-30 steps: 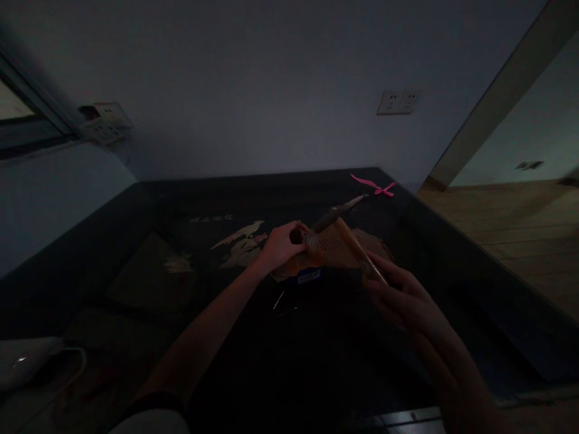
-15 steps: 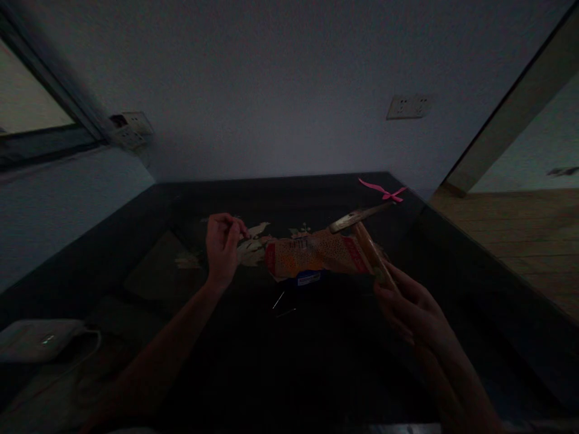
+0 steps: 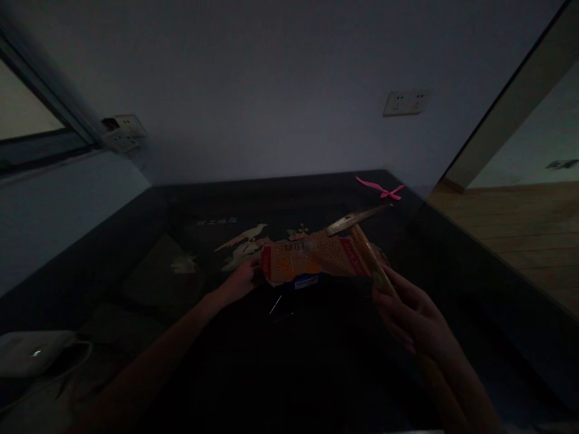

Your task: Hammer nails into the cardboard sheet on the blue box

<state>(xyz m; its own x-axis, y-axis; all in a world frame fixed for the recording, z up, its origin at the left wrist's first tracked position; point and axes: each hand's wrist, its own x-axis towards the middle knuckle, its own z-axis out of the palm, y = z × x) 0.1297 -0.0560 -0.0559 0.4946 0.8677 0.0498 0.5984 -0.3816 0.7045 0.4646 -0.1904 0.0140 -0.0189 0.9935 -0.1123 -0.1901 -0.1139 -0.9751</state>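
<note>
A hammer with a wooden handle and a long, tapered metal head is gripped by my right hand. The hammer head hangs just above the right end of an orange, dotted packet with red ends. At the packet's left end, my left hand is closed around the edge, its fingertips hidden in the dim light. A small blue label or box peeks out below the packet. Two thin, shiny nail-like pins, one of them brighter, lie nearer to me on the dark table.
The dark table has a bird-and-flower print and stands against a pale wall. A pink ribbon lies at its far right. A white device with a cable sits at the left. Wall sockets are above the table.
My left hand has moved down and right from above the table print to the packet's left end. My right hand and the hammer have hardly moved.
</note>
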